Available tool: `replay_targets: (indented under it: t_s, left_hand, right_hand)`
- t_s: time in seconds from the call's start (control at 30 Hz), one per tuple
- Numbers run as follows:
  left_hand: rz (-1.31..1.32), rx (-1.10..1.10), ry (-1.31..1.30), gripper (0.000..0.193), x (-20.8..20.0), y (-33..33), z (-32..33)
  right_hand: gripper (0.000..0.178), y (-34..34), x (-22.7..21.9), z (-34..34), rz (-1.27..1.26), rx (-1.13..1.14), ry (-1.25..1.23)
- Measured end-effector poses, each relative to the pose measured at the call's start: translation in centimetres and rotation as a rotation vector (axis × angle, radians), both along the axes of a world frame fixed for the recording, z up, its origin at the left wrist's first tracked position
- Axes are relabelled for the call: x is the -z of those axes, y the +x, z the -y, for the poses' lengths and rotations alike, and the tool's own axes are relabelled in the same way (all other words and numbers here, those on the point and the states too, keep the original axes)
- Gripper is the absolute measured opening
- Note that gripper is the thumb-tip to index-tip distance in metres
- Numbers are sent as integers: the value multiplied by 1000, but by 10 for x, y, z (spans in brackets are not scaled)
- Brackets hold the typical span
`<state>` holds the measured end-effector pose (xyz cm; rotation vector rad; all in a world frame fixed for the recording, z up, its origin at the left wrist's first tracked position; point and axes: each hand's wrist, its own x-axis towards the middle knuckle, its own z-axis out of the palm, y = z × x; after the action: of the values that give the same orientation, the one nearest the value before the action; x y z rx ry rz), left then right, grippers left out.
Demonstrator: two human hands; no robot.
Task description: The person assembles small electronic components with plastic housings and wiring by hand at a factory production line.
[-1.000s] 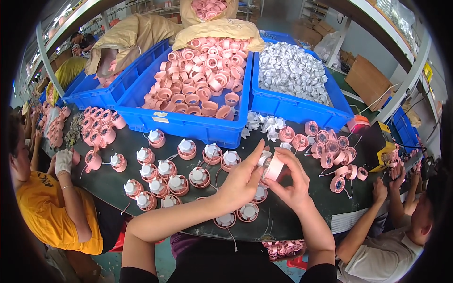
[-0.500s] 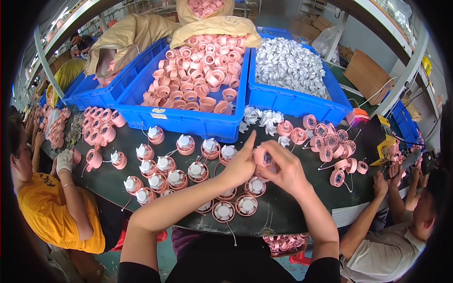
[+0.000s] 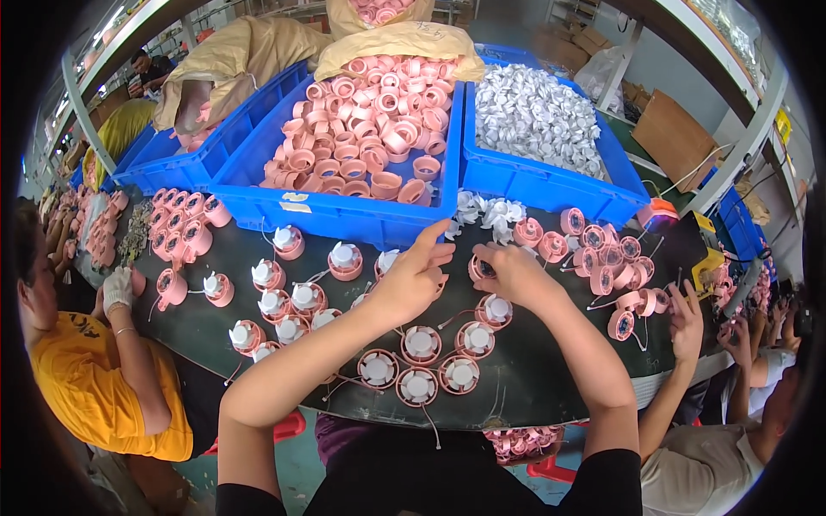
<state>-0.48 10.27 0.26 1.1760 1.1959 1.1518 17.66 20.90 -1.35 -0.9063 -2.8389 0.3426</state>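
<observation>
My right hand (image 3: 519, 277) is closed around a small pink round motor housing (image 3: 480, 269), its dark inside partly showing. To its left, apart from that housing, my left hand (image 3: 409, 277) is held with the index finger stretched out and the other fingers loosely bent. A sliver of pink shows by its fingertips, most of it hidden by the hand. Below my hands lie several pink housings fitted with white fan wheels, among them one fan unit (image 3: 422, 344) with its wheel facing up. More such fan units (image 3: 307, 297) stand left of my left forearm.
Behind stand a blue bin (image 3: 335, 220) of pink rings and a blue bin (image 3: 551, 185) of white fan wheels. Loose white wheels (image 3: 499, 217) lie before them. Pink housings with wires (image 3: 602, 258) cluster at right. Co-workers sit on both sides, one in a yellow shirt (image 3: 107, 387).
My left hand has come off the pink housing and moved left. My right hand keeps the housing and has lowered it slightly toward the table. The co-worker's hand at right has risen.
</observation>
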Motion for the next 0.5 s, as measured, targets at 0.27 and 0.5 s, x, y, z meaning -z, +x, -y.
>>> replay_targets:
  t_s: [0.27, 0.5]
  left_hand:
    - [-1108, -117, 294, 22, -24, -15, 26]
    - [-1576, -275, -259, 45, -9, -92, 27]
  right_hand:
    - [45, 6, 5, -8, -177, 111, -90]
    - [53, 8, 6, -12, -463, 152, -325]
